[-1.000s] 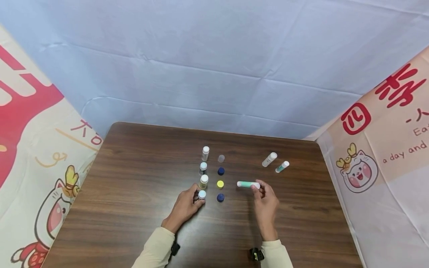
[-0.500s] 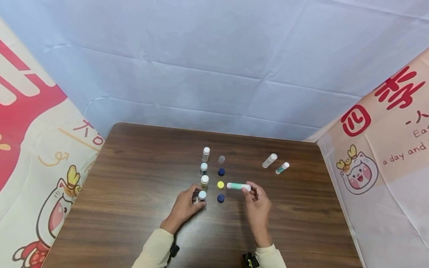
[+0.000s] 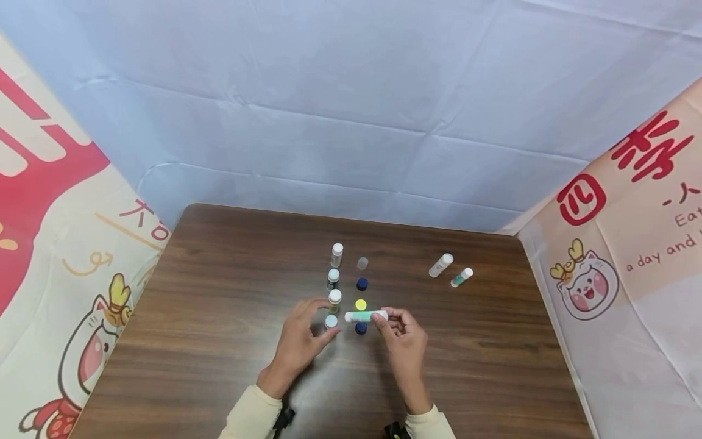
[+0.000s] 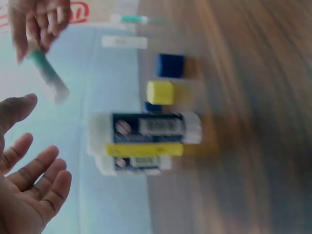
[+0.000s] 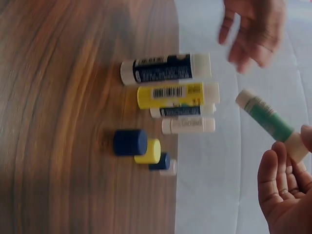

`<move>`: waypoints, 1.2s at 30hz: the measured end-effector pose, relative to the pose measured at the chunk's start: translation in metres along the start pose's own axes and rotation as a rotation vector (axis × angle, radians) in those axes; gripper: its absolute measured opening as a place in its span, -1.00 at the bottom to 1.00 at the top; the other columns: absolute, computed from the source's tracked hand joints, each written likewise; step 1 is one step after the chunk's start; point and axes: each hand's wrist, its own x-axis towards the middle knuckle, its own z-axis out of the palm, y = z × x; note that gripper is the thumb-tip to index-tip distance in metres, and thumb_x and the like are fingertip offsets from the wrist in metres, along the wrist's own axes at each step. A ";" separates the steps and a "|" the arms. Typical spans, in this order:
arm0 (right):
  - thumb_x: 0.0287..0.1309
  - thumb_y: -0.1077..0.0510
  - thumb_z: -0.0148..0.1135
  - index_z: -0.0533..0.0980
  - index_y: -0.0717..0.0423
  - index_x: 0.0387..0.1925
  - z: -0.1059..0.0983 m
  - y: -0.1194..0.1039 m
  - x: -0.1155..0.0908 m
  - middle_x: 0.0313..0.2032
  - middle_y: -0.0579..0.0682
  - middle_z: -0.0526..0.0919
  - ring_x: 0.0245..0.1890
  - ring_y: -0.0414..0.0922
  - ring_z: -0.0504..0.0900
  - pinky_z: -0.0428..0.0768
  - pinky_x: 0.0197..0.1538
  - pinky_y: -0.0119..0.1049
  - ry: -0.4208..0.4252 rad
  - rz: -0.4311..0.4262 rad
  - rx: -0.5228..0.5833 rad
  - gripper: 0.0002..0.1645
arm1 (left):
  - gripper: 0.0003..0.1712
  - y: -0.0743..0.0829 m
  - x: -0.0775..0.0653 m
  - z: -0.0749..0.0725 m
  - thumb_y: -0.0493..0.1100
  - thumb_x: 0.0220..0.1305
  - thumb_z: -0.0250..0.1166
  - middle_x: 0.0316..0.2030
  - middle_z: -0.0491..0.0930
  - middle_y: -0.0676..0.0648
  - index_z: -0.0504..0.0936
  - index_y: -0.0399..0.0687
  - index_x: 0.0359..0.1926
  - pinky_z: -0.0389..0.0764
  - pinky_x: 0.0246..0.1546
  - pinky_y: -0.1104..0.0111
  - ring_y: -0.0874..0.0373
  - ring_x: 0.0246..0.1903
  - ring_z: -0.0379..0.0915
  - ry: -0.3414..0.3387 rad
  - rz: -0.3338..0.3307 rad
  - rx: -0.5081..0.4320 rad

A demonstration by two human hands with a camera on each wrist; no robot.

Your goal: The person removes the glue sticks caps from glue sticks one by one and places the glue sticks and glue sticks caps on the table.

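Right hand [image 3: 406, 347] held a green-and-white tube [image 3: 360, 316], pinching one white end between thumb and fingers. From where I stood, that tube hung clear of the surface [image 3: 230, 292], its free end pointing toward the left hand [image 3: 298, 338] and dipping a little lower than the gripped end. Seen from above, it crossed between the yellow cap [image 3: 360, 303] and the near blue cap [image 3: 360, 328], partly covering the latter. As for the left hand, it was spread wide and held nothing; its thumb and forefinger stood apart about the near tube [image 3: 331, 321], though the wrist views showed the fingers clear of it. That near tube, dark blue around the middle, headed a row of four standing upright, followed by a yellow tube [image 5: 168, 96], a smaller dark-blue tube [image 3: 333, 279] and a slim white tube [image 3: 337, 256] at the far end. Beside them ran a matching line of caps, with a far blue cap [image 3: 362, 284] and a pale cap [image 3: 362, 263] beyond the yellow one. Well off to the right stood a white tube [image 3: 440, 266] and a small green-and-white tube [image 3: 462, 277], near each other.
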 end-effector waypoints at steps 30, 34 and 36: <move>0.07 0.35 0.37 0.54 0.28 -0.37 0.022 0.018 -0.015 -0.54 -0.05 0.57 -0.58 -0.28 0.43 0.42 -0.54 -0.47 -0.260 0.032 -0.046 -0.87 | -0.66 0.021 -0.001 0.003 -0.16 -0.16 0.60 -0.57 0.59 0.16 0.53 0.04 -0.49 0.35 -0.60 0.49 0.36 -0.62 0.30 -0.091 0.084 0.103; 0.05 0.32 0.40 0.58 0.23 -0.32 0.020 0.035 -0.015 -0.49 -0.10 0.61 -0.53 -0.27 0.48 0.49 -0.50 -0.44 -0.300 -0.131 -0.092 -0.84 | -0.69 0.022 0.002 -0.003 -0.13 -0.10 0.58 -0.57 0.57 0.19 0.54 0.06 -0.49 0.29 -0.63 0.55 0.40 -0.64 0.26 -0.186 0.022 0.059; 0.02 0.31 0.41 0.57 0.22 -0.31 0.018 0.037 -0.016 -0.47 -0.11 0.61 -0.51 -0.29 0.49 0.51 -0.48 -0.44 -0.321 -0.204 -0.108 -0.82 | -0.70 0.023 0.004 -0.007 -0.12 -0.08 0.57 -0.60 0.52 0.23 0.54 0.09 -0.48 0.27 -0.65 0.55 0.42 -0.66 0.22 -0.248 -0.015 0.046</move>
